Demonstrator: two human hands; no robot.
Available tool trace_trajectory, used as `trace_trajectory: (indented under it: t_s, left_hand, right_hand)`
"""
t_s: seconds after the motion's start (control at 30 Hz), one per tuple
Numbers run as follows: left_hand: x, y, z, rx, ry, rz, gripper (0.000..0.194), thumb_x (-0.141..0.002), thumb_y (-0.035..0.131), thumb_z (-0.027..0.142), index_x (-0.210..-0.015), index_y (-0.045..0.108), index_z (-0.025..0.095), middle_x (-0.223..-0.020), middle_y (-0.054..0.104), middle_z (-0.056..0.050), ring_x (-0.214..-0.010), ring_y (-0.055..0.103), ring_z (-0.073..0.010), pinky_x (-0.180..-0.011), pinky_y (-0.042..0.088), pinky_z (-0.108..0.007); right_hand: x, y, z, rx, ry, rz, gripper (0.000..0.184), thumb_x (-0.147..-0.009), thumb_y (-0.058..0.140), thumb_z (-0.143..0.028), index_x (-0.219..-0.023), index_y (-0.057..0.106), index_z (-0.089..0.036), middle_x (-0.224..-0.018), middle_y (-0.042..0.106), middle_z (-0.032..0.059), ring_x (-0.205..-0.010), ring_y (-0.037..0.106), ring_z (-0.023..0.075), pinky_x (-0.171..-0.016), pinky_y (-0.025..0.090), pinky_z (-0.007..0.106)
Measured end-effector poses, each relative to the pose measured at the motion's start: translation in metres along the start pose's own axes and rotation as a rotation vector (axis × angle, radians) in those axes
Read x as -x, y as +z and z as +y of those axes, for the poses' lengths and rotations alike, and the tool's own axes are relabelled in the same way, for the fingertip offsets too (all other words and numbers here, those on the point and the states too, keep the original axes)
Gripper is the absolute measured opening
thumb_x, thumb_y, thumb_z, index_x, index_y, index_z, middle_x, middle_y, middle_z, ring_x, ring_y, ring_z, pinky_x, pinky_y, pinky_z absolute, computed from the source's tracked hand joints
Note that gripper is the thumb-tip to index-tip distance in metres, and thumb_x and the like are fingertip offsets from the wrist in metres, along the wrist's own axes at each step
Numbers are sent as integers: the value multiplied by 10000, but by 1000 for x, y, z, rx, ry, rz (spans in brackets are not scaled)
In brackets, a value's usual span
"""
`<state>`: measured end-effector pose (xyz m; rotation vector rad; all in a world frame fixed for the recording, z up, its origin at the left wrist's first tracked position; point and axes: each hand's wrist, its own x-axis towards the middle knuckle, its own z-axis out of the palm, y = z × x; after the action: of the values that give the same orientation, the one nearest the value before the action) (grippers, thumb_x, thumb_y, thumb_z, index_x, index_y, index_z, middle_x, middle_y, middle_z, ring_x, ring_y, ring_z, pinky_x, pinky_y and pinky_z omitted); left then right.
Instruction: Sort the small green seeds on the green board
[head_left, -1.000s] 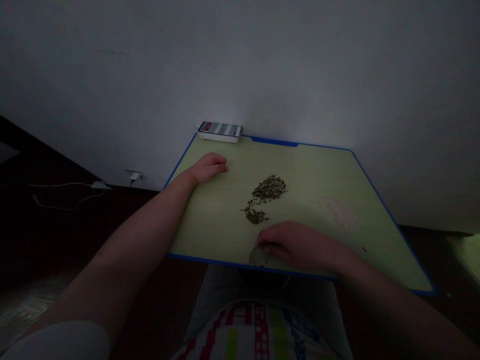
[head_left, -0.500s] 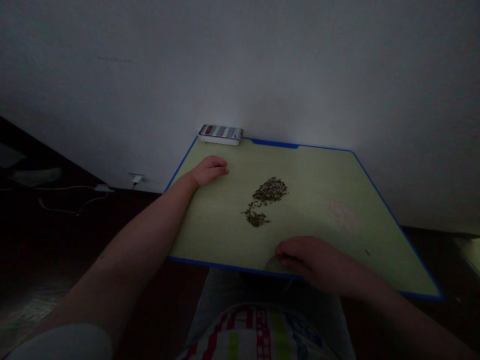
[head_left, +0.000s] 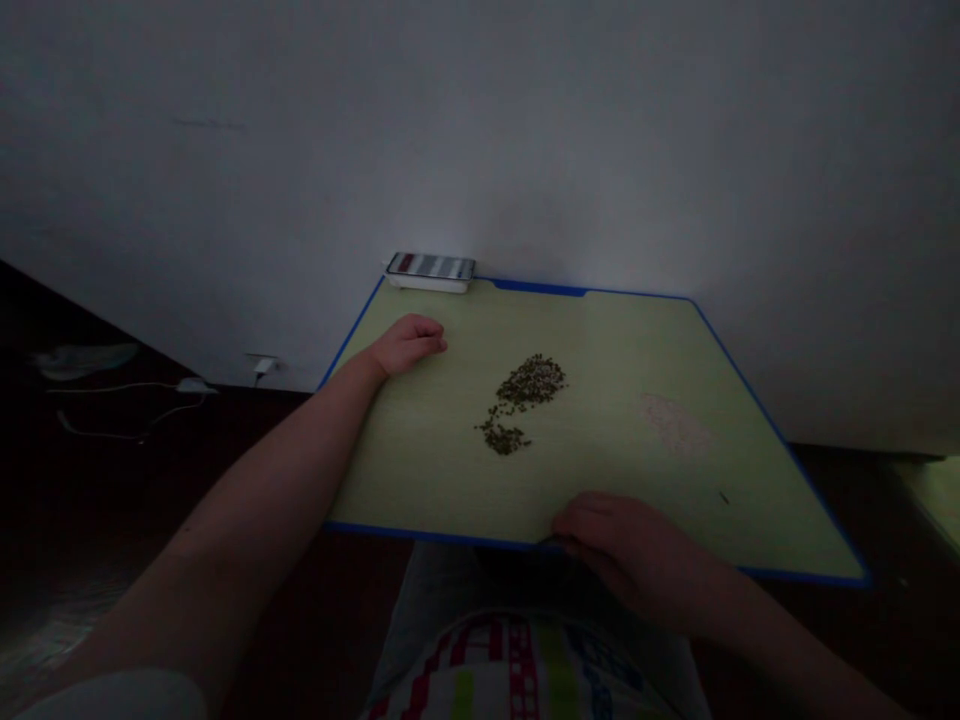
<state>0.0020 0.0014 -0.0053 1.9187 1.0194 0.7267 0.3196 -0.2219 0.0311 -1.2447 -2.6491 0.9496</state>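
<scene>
My left hand rests on the pale green tabletop at its left side, fingers curled closed, with nothing visible in them. My right hand is at the near blue edge, its fingers pressed together; what they hold is dark and mostly hidden. Between the hands lies a pile of small dark greenish grains, with a smaller cluster of the same grains nearer me. To the right spreads a thin patch of pale grains. A tiny dark sliver lies beyond my right forearm.
A phone lies on a white box at the table's far left corner. The far edge meets a grey wall. Left of the table are a plug and a white cable. My lap is below the near edge.
My right hand has drawn slightly down toward the near edge; the clear, curved thing seen at its fingertips is now hidden. My left hand keeps its place on the table. The view has shifted slightly.
</scene>
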Motion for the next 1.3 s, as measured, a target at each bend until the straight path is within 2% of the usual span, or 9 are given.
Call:
trace_trajectory:
  t_s: [0.17, 0.27, 0.33, 0.5, 0.67, 0.8, 1.0, 1.2, 1.3]
  left_hand:
    - [0, 0, 0, -15, 16, -6, 381, -664, 591, 403, -483, 314, 214, -470, 268, 58, -472, 271, -83, -473, 193, -258]
    - [-1, -1, 0, -20, 14, 2, 382, -668, 594, 400, -487, 315, 214, -479, 271, 59, -479, 270, -82, -477, 196, -259]
    - [-1, -1, 0, -18, 7, -3, 383, -667, 592, 406, -486, 315, 213, -475, 266, 60, -474, 266, -82, -475, 194, -256]
    - [0, -1, 1, -15, -6, -9, 387, -662, 589, 422, -483, 315, 216, -469, 263, 62, -462, 271, -79, -472, 200, -256]
    - [-1, -1, 0, -17, -6, -4, 391, -664, 590, 429, -490, 312, 217, -471, 265, 62, -459, 278, -81, -469, 201, -256]
    - [-1, 0, -1, -14, 11, -10, 391, -678, 589, 420, -495, 309, 217, -476, 264, 63, -460, 273, -80, -468, 199, -256]
    - [-1, -1, -2, -14, 5, -16, 378, -674, 582, 412, -493, 318, 213, -464, 264, 64, -447, 270, -77, -463, 198, -249]
    - [-1, -2, -4, -23, -19, -6, 374, -652, 581, 433, -478, 336, 210, -456, 275, 64, -446, 283, -78, -458, 211, -241]
    - [-1, -1, -4, -18, -34, -10, 376, -655, 582, 438, -480, 338, 211, -457, 272, 66, -443, 279, -77, -455, 212, -244]
  right_hand:
    - [2, 4, 4, 39, -23, 233, 245, -990, 434, -174, -1039, 674, -182, -970, 710, 93, -860, 652, 191, -750, 520, 316]
    - [2, 17, 9, 233, -91, 391, 307, -952, 423, -123, -1093, 692, -170, -1055, 740, 129, -900, 682, 222, -782, 555, 361]
    - [0, 26, 10, 379, -136, 443, 351, -922, 438, -92, -1143, 700, -169, -1064, 759, 133, -899, 694, 236, -788, 566, 383]
    - [-9, 45, 5, 528, -193, 485, 301, -899, 524, -90, -1120, 721, -143, -1036, 775, 116, -820, 682, 227, -746, 567, 354]
    - [-21, 50, -4, 551, -134, 496, 285, -905, 546, -108, -1130, 720, -131, -1013, 773, 118, -799, 665, 231, -708, 558, 344]
    - [-21, 49, -2, 557, -128, 531, 294, -913, 521, -99, -1127, 722, -105, -987, 771, 134, -801, 667, 234, -718, 559, 349]
    - [-14, 39, 15, 564, -45, 596, 300, -926, 494, -112, -1091, 745, -107, -973, 778, 125, -788, 675, 226, -717, 568, 347]
    - [-15, 39, 19, 567, -58, 657, 281, -919, 511, -100, -1062, 753, -107, -945, 777, 105, -755, 668, 220, -667, 570, 341]
    - [-15, 38, 22, 532, -72, 690, 278, -920, 509, -104, -1049, 755, -101, -935, 776, 108, -773, 673, 222, -705, 583, 352]
